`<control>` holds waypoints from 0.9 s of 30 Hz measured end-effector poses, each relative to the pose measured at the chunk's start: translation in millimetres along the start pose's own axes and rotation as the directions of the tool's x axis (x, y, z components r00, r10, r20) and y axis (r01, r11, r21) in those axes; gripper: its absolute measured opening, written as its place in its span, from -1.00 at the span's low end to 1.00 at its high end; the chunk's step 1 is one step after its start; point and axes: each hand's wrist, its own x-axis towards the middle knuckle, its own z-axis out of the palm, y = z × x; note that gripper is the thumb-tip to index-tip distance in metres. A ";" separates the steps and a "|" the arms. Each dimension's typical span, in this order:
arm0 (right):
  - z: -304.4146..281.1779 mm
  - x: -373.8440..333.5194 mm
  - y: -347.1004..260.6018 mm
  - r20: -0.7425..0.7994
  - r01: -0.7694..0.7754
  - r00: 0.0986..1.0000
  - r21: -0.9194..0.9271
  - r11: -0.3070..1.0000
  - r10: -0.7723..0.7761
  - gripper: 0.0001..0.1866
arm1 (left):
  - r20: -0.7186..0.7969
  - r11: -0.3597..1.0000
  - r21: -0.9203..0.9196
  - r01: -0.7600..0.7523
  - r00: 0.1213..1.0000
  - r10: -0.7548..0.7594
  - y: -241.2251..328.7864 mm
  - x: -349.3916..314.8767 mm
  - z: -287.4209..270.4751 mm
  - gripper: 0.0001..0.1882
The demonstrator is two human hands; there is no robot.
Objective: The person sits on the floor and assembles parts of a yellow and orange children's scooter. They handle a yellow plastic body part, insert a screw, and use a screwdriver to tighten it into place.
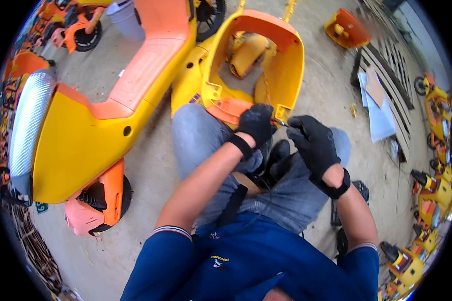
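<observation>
A hollow yellow and orange plastic shell [296, 65] stands on the floor in front of my knees, its open side facing up. Both hands wear black gloves and meet at its near right corner. My left hand [256, 124] is closed beside the orange rim, its fingers curled around something mostly hidden, with a bit of red showing. Just to the right, my right hand [314, 142] is closed, thumb and fingertips pinched at a small shiny metal piece [281, 123]. That piece spans the gap between the hands; its kind is too small to tell.
A yellow and orange scooter body [80, 145] stands close on my left, with a grey bucket [125, 20] behind it. An orange shell [347, 28] and slatted pallets [386, 75] with sheets lie at the far right. Several yellow scooters [429, 200] line the right side.
</observation>
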 end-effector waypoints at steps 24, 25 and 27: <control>-22.0 -18.6 3.2 -0.190 -0.199 0.920 0.529 0.825 0.343 -0.79 | -0.271 0.970 0.021 0.243 0.935 -0.228 -56.1 12.8 -157.4 -0.49; -21.1 -19.9 4.1 -0.194 -0.187 0.923 0.533 0.826 0.334 -0.79 | -0.262 0.968 0.072 0.240 0.941 -0.214 -60.0 12.0 -155.4 -0.48; -20.8 -22.1 4.3 -0.193 -0.197 0.918 0.535 0.822 0.346 -0.80 | -0.240 0.959 0.166 0.229 0.953 -0.186 -64.6 11.2 -150.4 -0.46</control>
